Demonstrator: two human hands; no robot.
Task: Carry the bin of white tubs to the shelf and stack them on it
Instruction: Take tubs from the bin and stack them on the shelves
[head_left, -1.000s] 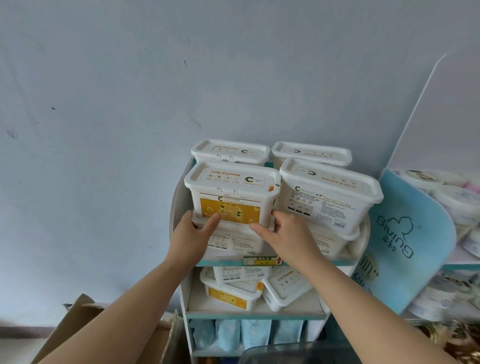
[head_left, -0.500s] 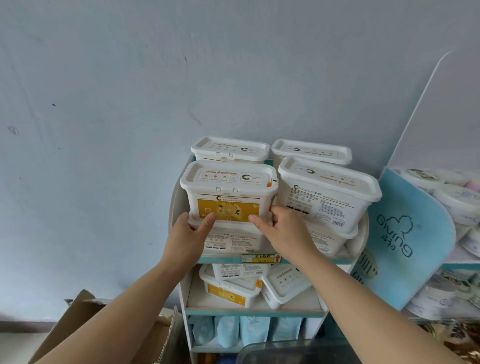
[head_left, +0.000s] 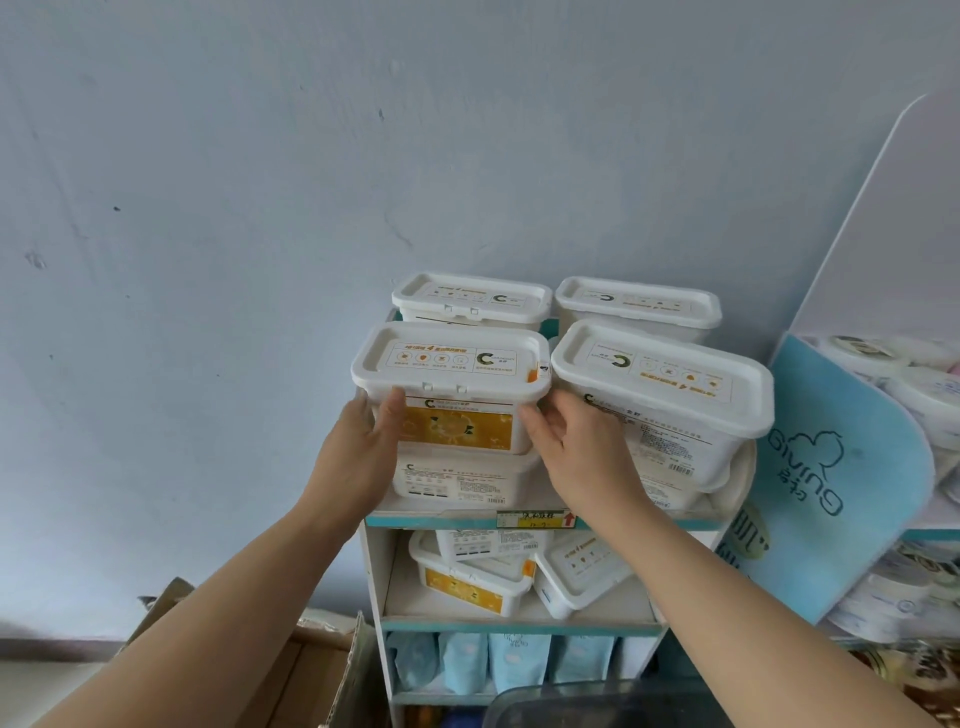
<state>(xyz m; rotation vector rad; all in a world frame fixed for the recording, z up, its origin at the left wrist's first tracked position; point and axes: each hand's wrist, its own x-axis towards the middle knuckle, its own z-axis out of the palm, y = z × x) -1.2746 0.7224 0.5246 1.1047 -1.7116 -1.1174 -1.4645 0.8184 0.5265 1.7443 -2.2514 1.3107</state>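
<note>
White tub (head_left: 451, 387) sits clamped between left hand (head_left: 358, 457) and right hand (head_left: 576, 457).

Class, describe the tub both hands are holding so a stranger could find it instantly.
Find the top shelf against the blue wall. At its front left, the held tub sits on another tub. Unlike its neighbours, it shows an orange front label, between the left hand and right hand.

bare wall (head_left: 467, 156) above tubs (head_left: 660, 384), blue panel (head_left: 831, 467) blocking right

left arm (head_left: 249, 587): bare, no sleeve | right arm (head_left: 727, 603): bare, no sleeve | hands: no gloves, rings
</note>
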